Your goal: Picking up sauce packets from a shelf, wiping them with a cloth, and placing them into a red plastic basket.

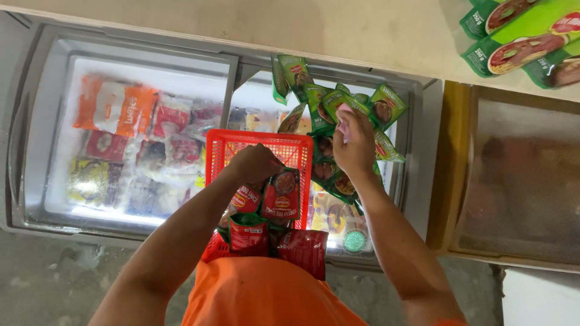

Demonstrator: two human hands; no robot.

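My left hand (254, 164) reaches into a red plastic basket (225, 150) that rests on the chest freezer (36, 121), its fingers closed on red-and-green sachet packets (279, 196) that hang over the basket's near side. My right hand (353, 142) is raised over the freezer's right glass lid and grips a bunch of green sachet strips (326, 99) that fan out above and below it. More red sachets (305, 247) dangle close to my orange shirt.
Frozen food packs in orange, red and yellow (121, 108) lie under the freezer's sliding glass lids. A second cabinet with a frosted glass top (519, 181) stands to the right. Green packets (525, 42) sit at the top right.
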